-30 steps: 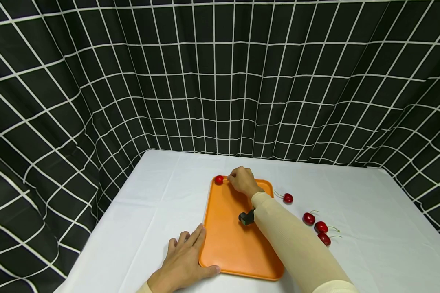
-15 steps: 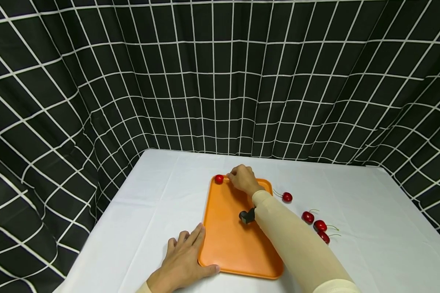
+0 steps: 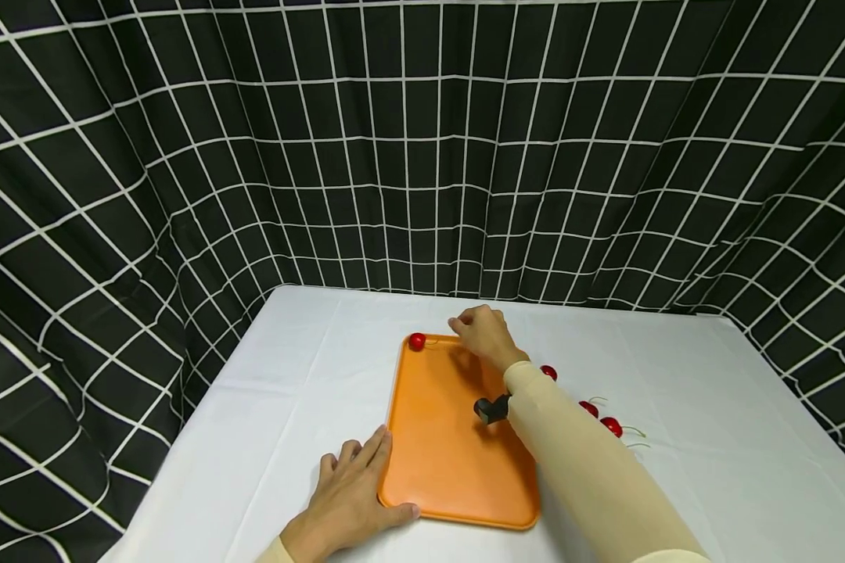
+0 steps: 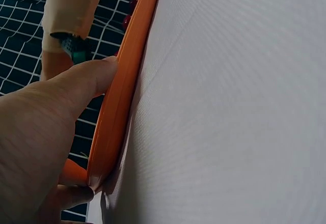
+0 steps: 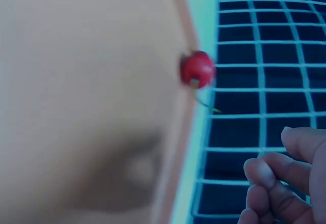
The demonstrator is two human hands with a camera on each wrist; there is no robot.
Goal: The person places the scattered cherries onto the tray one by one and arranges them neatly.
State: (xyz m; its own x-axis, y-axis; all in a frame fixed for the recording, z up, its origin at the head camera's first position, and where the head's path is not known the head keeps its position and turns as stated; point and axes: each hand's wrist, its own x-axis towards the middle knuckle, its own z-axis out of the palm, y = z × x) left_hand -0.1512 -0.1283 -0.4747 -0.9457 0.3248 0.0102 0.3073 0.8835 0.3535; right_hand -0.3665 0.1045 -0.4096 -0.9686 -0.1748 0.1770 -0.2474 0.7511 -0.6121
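A red cherry with its stem lies in the far left corner of the orange tray. In the right wrist view the same cherry sits at the tray's edge, apart from the fingers. My right hand hovers above the tray's far edge, fingers loosely curled and thumb apart, with nothing between them. At the near left corner my left hand rests against the tray, fingers spread along its left side and thumb on the near rim. The left wrist view shows that thumb touching the rim.
Right of the tray, several cherries with stems, one of them a nearer cherry, lie on the white tablecloth; the right sleeve partly covers them. A black wrist camera hangs over the tray. A black gridded curtain stands behind.
My right hand has let go of the cherry's stem and moved up and to the right, leaving the cherry in the tray corner. The left hand stays at the tray.
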